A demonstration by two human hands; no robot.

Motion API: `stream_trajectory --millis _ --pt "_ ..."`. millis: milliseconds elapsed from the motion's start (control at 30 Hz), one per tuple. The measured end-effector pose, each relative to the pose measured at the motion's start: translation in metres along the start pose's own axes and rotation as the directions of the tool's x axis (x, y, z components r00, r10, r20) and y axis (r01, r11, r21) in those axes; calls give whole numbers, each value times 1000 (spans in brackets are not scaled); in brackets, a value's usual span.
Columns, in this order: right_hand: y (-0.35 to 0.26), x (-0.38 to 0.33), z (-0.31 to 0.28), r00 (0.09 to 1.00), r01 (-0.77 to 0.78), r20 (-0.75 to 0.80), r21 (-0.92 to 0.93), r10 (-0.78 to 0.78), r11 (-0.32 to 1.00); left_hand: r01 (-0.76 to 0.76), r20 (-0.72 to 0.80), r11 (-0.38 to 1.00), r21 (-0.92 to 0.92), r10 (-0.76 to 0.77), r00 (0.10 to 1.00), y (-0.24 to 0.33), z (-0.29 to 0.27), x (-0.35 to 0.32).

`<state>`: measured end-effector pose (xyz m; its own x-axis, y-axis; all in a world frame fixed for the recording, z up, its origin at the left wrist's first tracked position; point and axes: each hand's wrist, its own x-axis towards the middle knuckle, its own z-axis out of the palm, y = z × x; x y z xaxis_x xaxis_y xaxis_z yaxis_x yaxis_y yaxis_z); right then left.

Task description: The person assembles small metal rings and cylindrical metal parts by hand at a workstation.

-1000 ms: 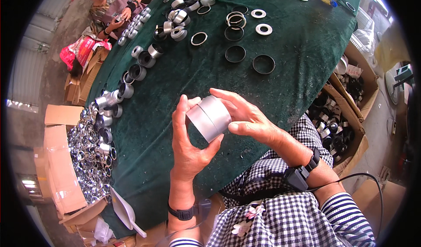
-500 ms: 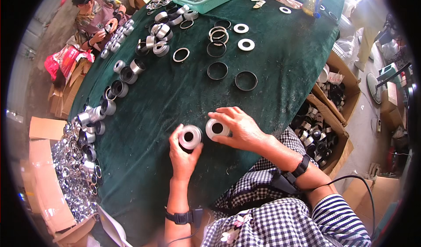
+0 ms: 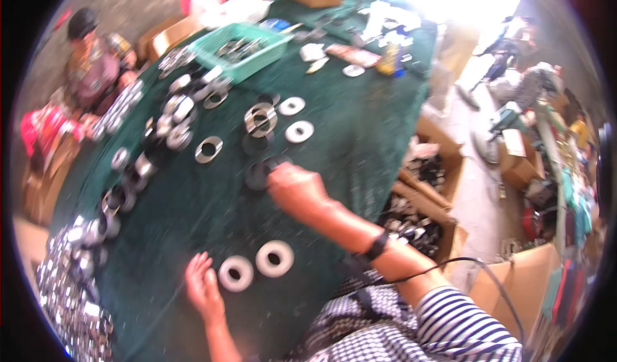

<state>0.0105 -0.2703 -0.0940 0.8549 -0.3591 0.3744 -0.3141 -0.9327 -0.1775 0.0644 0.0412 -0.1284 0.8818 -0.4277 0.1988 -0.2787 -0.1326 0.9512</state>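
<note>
Two pale grey round parts with dark centre holes lie side by side on the green cloth, the left part point(image 3: 225, 276) and the right part point(image 3: 289, 259). My left hand point(image 3: 204, 288) is beside the left part, fingers stretched and nothing in them. Farther out, my right hand point(image 3: 297, 187) is closed at a thin black ring point(image 3: 277, 161), its fingertips blurred and partly hidden. Another black ring point(image 3: 249, 177) lies just left of it. Beyond are two white washers, a nearer one point(image 3: 290, 132) and a farther one point(image 3: 285, 105), beside several stacked rings point(image 3: 249, 122).
Silver and black cylinders point(image 3: 143, 165) line the table's left side, with a heap of shiny rings point(image 3: 64, 291) near the left edge. A green basket point(image 3: 247, 73) stands at the back. Boxes of parts point(image 3: 457, 163) stand at the right. Another person point(image 3: 96, 73) sits far left.
My right hand has let go of the right grey part and reached forward to a black ring. My left hand has released the left part and opened beside it. The view has shifted.
</note>
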Motion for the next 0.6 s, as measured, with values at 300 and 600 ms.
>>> stream_trajectory --millis 300,600 --pt "2 0 47 999 32 12 328 -38 944 -11 41 999 53 8 999 -13 3 3" --pt "-69 -78 -35 892 -414 355 889 -279 -193 82 75 983 -163 -70 995 60 19 -15"
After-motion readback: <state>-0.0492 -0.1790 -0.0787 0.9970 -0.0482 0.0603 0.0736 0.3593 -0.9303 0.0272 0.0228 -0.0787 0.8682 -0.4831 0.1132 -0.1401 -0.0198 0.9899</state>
